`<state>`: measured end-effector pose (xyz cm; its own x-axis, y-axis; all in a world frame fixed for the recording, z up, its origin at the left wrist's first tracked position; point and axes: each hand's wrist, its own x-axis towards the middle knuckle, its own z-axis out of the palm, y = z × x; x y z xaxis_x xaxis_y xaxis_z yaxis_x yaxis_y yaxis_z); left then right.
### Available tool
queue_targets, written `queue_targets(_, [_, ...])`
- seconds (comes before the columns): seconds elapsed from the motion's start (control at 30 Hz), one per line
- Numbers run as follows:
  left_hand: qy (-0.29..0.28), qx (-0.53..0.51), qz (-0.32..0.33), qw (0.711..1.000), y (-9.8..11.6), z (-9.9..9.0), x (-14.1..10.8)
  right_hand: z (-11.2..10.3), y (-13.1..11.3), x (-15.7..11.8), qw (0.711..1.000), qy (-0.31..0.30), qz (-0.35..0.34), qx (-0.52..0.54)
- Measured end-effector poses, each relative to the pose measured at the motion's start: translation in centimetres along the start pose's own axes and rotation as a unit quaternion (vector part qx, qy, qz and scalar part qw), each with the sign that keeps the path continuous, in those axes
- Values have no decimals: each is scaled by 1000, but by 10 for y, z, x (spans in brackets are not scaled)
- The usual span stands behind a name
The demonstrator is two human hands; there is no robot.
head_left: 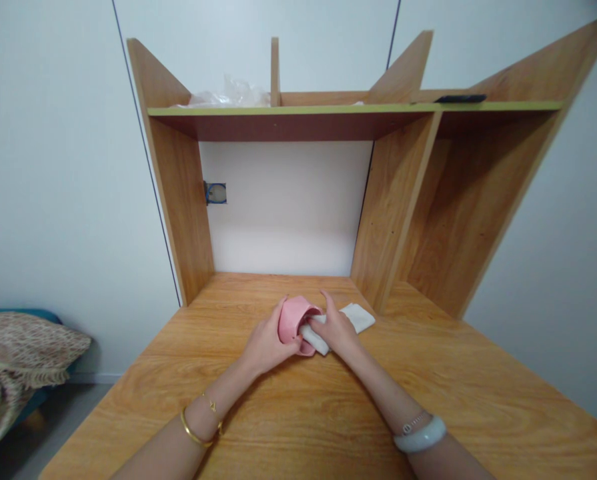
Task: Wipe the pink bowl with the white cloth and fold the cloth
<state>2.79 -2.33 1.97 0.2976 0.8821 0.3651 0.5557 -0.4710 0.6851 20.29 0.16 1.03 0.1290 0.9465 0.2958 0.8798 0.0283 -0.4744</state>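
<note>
My left hand (272, 341) is wrapped round a pink cup-like container (293, 315), tipped on its side with its opening toward the right. Fingers of my right hand (339, 331) are closed on a folded white cloth (359, 317). One end of the cloth is at the mouth of the pink container, and its other end sticks out to the right beyond my hand. How far the cloth reaches inside is hidden. Both things are held low over the wooden desk (298, 413), near its back.
A wooden shelf unit (385, 220) rises from the back of the desk. Clear plastic wrap (228, 93) and a flat dark object (461, 99) lie on its upper shelf. A wall socket box (217, 193) shows behind. At left is a patterned fringed cover (25, 347).
</note>
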Motion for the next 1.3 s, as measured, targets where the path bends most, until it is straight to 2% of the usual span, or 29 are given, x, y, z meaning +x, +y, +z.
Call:
queue_targets(0.2, [-10,34,6,999,7,-5,-3,-7,-5,-4,999,-11,-24,-22])
queue_targets(0.4, [-9,27,22,999,6,-5,-4,-3,1,-5,997,-5,-75,-4])
queue_targets(0.53, [12,-25,20,999,-2,-2,0,3,5,-3,994,12,-69,87])
queue_targets(0.63, [29,-120,16,992,-10,3,4,8,5,-1,983,38,-51,173])
queue_targets(0.77, [30,-193,34,980,-14,13,5,17,4,3,952,87,-37,291])
queue_targets(0.9, [29,-207,37,977,-13,20,3,27,5,7,925,75,-43,370])
queue_targets(1.0, [41,-183,31,982,-12,19,3,31,4,8,920,46,-28,387])
queue_targets(1.17, [60,-84,29,994,-10,10,2,25,2,6,944,37,6,329])
queue_targets(1.3, [59,-16,26,998,-5,4,0,17,-1,3,958,44,5,285])
